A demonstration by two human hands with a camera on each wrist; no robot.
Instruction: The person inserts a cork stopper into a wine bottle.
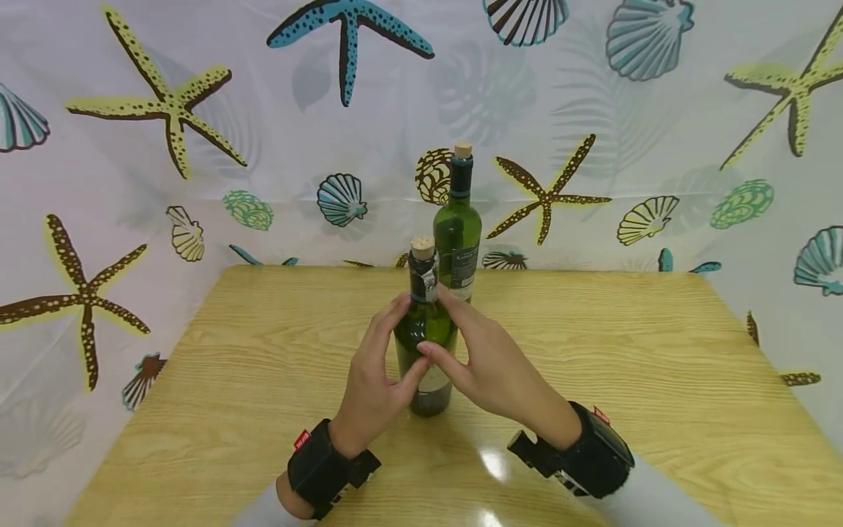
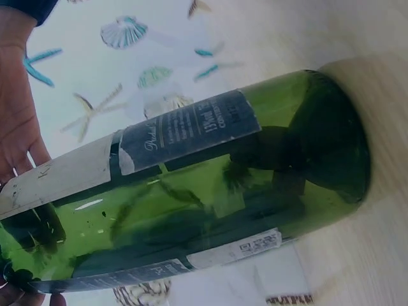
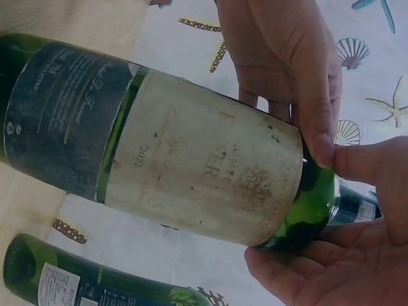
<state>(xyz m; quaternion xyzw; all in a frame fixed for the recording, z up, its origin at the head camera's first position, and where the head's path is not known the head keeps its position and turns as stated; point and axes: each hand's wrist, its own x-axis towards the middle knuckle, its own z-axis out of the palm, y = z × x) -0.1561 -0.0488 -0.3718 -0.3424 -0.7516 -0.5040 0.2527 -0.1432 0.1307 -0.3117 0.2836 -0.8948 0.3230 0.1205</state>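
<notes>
A green wine bottle (image 1: pixel 413 329) stands upright on the wooden table, with a cork (image 1: pixel 423 247) in its neck and torn dark foil below that. My left hand (image 1: pixel 370 384) holds the bottle's shoulder from the left, and my right hand (image 1: pixel 495 362) holds it from the right. Both thumbs come together at the front of the shoulder, just above the cream label (image 3: pixel 204 156). Lower down, the left wrist view shows a dark label (image 2: pixel 191 131) and the bottle's base. Close behind stands a second corked green wine bottle (image 1: pixel 457 227), partly hidden by the first.
The wood-grain table (image 1: pixel 626 351) spreads out on both sides of the bottles. A white cloth (image 1: pixel 395 132) printed with starfish and shells hangs behind it and along its sides. Each wrist carries a black strap (image 1: pixel 596 450) with a small camera.
</notes>
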